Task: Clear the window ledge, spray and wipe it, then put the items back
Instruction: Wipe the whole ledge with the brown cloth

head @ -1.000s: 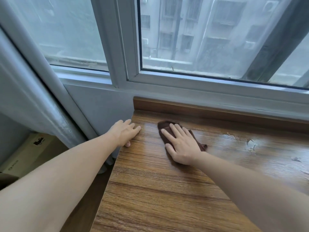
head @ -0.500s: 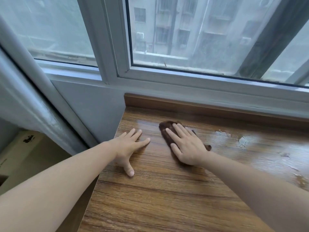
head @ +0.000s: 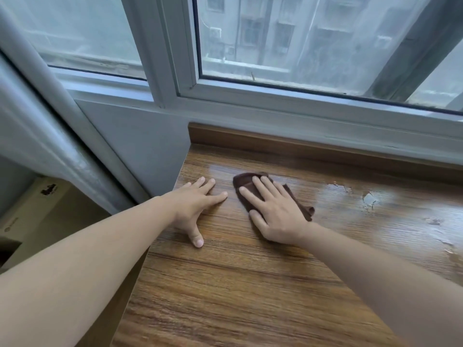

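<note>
The left hand lies flat on the wooden ledge near its left end, fingers straight, holding nothing. Just beside it, the right hand presses flat on a brown cloth, fingers straight on top. Wet patches shine further right. To wipe well, I think the cloth should slide right, pushing down evenly, until the wet is gone.

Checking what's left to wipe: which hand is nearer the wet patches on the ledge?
Right. The right hand presses the cloth just left of the wet patches; the left hand lies flat farther left, at the ledge's end.
</note>
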`<state>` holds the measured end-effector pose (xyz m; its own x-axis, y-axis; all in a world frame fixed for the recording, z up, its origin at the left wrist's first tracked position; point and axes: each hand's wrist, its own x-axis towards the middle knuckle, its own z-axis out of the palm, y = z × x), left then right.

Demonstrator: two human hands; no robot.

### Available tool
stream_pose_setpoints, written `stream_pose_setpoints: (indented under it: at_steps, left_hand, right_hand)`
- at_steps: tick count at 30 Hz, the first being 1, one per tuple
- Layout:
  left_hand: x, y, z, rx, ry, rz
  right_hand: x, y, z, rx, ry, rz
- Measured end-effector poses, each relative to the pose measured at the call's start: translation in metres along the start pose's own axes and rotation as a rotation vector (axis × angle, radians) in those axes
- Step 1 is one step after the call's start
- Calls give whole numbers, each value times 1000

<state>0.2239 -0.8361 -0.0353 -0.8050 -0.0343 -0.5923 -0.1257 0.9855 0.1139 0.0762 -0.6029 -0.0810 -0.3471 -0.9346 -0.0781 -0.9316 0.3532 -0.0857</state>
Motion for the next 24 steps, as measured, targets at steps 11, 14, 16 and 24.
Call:
stream_pose_setpoints:
  at_steps: [11, 14, 16, 24]
  left_hand:
    - [2, -5, 2, -8, 13, 13]
    - [1, -7, 2, -6, 11, 10]
    - [1, -6, 3, 3, 11, 15]
    - [4, -4, 4, 20, -1, 1]
  right_hand:
    - [49, 51, -6, -69, 29, 195]
    - [61, 53, -2, -98, 24, 197]
    - [56, 50, -2, -86, 37, 186]
    - [-27, -6, 1, -5, -28, -9]
